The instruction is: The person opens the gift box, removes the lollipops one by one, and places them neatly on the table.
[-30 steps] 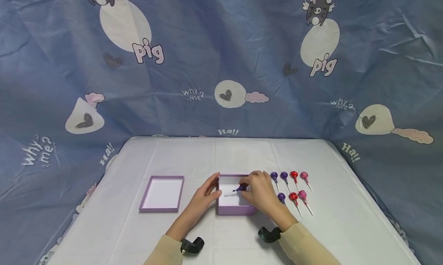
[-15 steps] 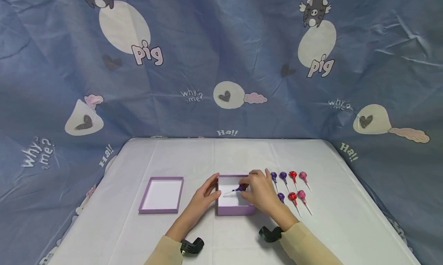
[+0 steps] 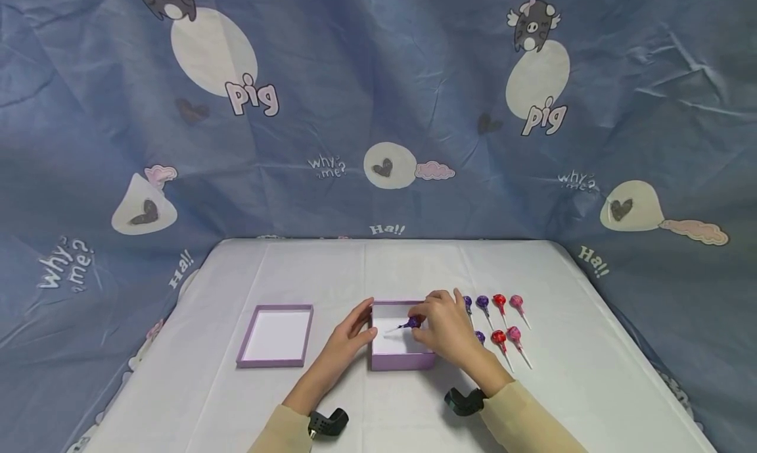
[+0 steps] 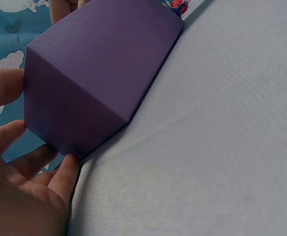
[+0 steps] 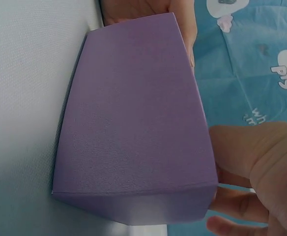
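A purple box [image 3: 403, 361] with a white inside stands on the table, its top uncovered. In the head view my right hand [image 3: 445, 328] reaches over the box's right wall and pinches a dark purple-wrapped lollipop [image 3: 409, 323] by its head end. The lollipop's white stick points left over the box floor; my fingers partly cover its candy. My left hand [image 3: 347, 338] rests against the box's left wall with fingers spread. In the left wrist view, fingertips [image 4: 69, 164] touch this wall near the table. The right wrist view shows only the box's outside and part of my right hand [image 5: 266, 172].
A matching purple-rimmed lid [image 3: 275, 363] lies inside up at the left. Right of the box are two rows of lollipops in purple, red [image 3: 499, 336] and pink [image 3: 516, 300] wrappers, some partly hidden by my right hand. A patterned blue cloth [image 3: 331, 111] hangs behind the white table [image 3: 296, 269].
The head view has tilted slightly, so everything sits a little lower in it. Both hands, the box and the pinched lollipop stay almost where they were.
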A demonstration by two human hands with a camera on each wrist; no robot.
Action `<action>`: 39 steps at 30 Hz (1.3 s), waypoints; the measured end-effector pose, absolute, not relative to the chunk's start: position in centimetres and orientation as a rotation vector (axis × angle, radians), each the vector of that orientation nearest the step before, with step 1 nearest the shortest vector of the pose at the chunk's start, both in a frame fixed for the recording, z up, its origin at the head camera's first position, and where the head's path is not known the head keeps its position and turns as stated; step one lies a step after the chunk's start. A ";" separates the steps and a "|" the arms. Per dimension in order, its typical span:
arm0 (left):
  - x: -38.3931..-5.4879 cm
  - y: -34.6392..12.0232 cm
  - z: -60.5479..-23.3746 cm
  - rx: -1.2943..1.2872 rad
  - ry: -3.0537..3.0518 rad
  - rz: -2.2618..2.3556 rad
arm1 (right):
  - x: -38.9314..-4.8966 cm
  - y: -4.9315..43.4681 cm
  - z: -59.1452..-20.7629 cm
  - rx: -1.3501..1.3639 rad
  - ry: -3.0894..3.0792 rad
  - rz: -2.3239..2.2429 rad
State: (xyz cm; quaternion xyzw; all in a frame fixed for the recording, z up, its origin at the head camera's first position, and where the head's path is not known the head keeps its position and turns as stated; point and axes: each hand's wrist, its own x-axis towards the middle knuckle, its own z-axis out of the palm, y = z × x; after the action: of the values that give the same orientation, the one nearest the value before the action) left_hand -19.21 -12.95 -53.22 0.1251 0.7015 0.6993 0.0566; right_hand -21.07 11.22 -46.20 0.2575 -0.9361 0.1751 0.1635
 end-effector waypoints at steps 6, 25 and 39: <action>-19.2 -12.9 -53.3 0.373 2.122 2.129 | -21.1 11.6 -46.3 0.749 -2.649 0.544; -19.0 -12.9 -52.9 0.344 2.138 2.119 | -20.6 12.2 -45.2 0.667 -2.681 0.857; -19.1 -12.9 -52.9 0.363 2.136 2.119 | -20.4 13.1 -44.3 0.653 -2.663 1.033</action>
State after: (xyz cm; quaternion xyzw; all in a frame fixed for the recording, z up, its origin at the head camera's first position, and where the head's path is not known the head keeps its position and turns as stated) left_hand -19.07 -12.92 -52.95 0.1197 0.7036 0.6982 0.0554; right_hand -20.44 13.05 -44.31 0.2216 -0.9039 0.3505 0.1055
